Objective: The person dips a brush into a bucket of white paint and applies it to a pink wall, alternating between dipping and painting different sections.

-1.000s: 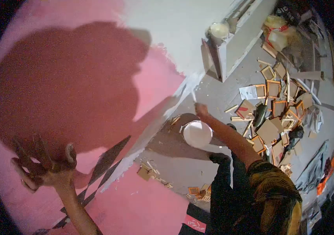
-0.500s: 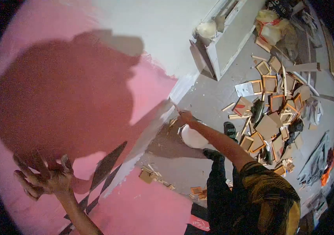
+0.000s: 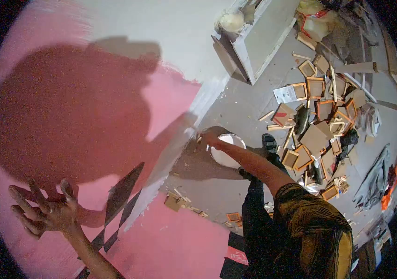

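My left hand (image 3: 52, 211) is open, fingers spread and bent, at the pink-painted wall (image 3: 180, 86) on the left. My right hand (image 3: 211, 139) is closed around something small and thin that I cannot make out. It is over the near edge of a round white bucket (image 3: 228, 159) on the grey floor, close to the wall's base. My right forearm passes over part of the bucket. Higher up, the wall is pale grey-white (image 3: 128, 18), and the shadow of my head and arm falls across the paint.
A heap of wooden frames and boards (image 3: 317, 137) lies on the floor to the right. A white panel-like piece (image 3: 266, 39) stands at the top. My shoe (image 3: 269, 143) is beside the bucket. Grey cloth (image 3: 374, 179) and an orange item (image 3: 395, 181) are at far right.
My right hand has moved from the wall's lower edge down to the bucket. My left hand has shifted slightly left and stays spread. The view has moved a little.
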